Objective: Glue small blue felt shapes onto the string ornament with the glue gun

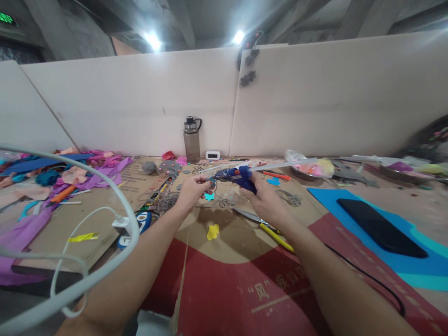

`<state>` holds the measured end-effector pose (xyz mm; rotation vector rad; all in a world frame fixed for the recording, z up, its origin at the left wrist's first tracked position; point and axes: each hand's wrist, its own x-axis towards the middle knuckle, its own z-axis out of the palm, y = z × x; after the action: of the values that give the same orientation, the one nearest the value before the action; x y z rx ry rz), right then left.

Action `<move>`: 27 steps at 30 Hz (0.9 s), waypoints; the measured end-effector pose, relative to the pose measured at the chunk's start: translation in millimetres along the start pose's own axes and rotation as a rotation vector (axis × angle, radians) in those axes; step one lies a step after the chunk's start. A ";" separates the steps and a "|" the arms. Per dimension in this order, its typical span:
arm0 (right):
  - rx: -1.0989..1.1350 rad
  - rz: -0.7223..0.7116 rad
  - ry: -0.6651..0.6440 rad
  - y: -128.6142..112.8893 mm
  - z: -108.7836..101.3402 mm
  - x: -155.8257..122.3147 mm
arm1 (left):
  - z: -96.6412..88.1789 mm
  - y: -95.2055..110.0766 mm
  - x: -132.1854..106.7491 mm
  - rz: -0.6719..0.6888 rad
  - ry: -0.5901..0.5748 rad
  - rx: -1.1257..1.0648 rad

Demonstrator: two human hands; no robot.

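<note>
A blue hot glue gun point(238, 176) is gripped in my right hand point(266, 198), its nozzle pointing left. A long translucent glue stick point(289, 164) juts from its rear. My left hand point(196, 190) is pinched closed at the nozzle, with a small dark bluish piece at the fingertips that I cannot make out. Just below those fingers lies a turquoise flower cutout point(209, 197). Nearer to me, a yellow flower cutout point(213, 232) rests on the cardboard point(231, 249). Scissors point(269, 228) with yellow handles lie beneath my right forearm.
A black phone point(381, 227) lies on blue sheets point(324, 198) at right. Further back stand a bottle point(192, 142) and a small white clock point(212, 155). Colourful scraps point(75, 175) cover the left. A white cable point(131, 219) loops across the left foreground. An orange cutter point(280, 175) lies behind the gun.
</note>
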<state>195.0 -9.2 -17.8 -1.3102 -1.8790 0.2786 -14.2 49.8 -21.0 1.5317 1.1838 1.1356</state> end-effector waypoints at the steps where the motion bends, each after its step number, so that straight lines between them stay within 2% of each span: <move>1: -0.003 0.000 0.004 0.2 0.0 0.0 | 0.2 0.9 -0.5 -0.004 -0.002 -0.003; 10: -0.035 0.012 -0.009 -3.9 -2.3 -0.2 | -1.1 0.2 -0.1 0.007 0.031 0.022; 20: -0.035 0.011 0.002 -4.9 -3.0 -0.2 | -0.7 -1.2 0.3 0.006 -0.010 0.005; 27: -0.025 -0.005 0.002 -4.5 -2.8 -0.2 | -1.0 -0.5 0.4 0.001 0.048 -0.010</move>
<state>193.9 -12.1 -13.5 -1.3219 -1.8895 0.2526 -15.2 50.4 -21.2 1.5050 1.2073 1.1832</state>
